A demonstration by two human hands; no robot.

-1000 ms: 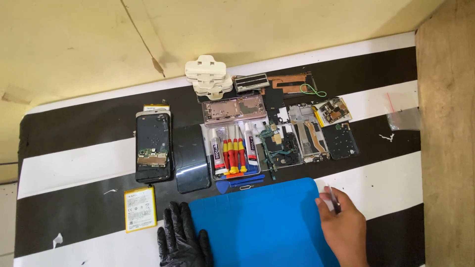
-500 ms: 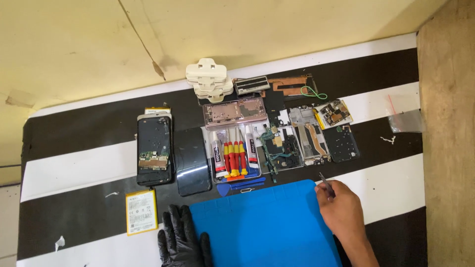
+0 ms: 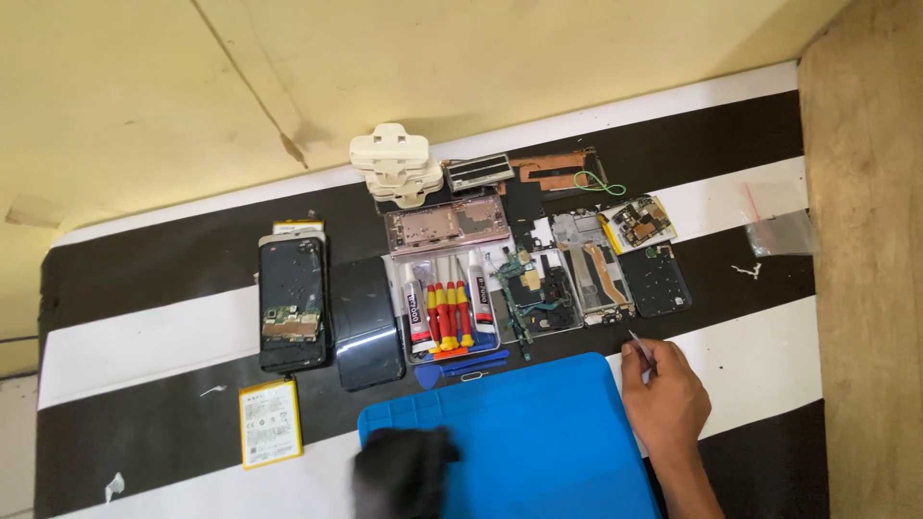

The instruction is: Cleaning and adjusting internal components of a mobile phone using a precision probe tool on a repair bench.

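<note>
My right hand (image 3: 663, 399), bare, rests at the right edge of the blue work mat (image 3: 519, 432) and pinches thin metal tweezers (image 3: 640, 348) whose tips point up toward the opened phone frames (image 3: 596, 264). My left hand (image 3: 402, 471), in a black glove and blurred, lies on the mat's lower left part with nothing seen in it. Above the mat stands a clear tray with red and yellow screwdrivers (image 3: 448, 312) and two glue tubes. A blue pry tool (image 3: 461, 365) lies just below the tray.
A disassembled black phone (image 3: 291, 303) and a dark screen panel (image 3: 367, 322) lie left of the tray. A yellow-edged battery (image 3: 269, 434) sits lower left. White plugs (image 3: 394, 165) are stacked at the back. A small clear bag (image 3: 781, 231) lies far right, on a black-and-white striped cloth.
My right hand with the tweezers has moved up from the mat's edge toward the phone parts. The gloved left hand has shifted right onto the mat and blurs.
</note>
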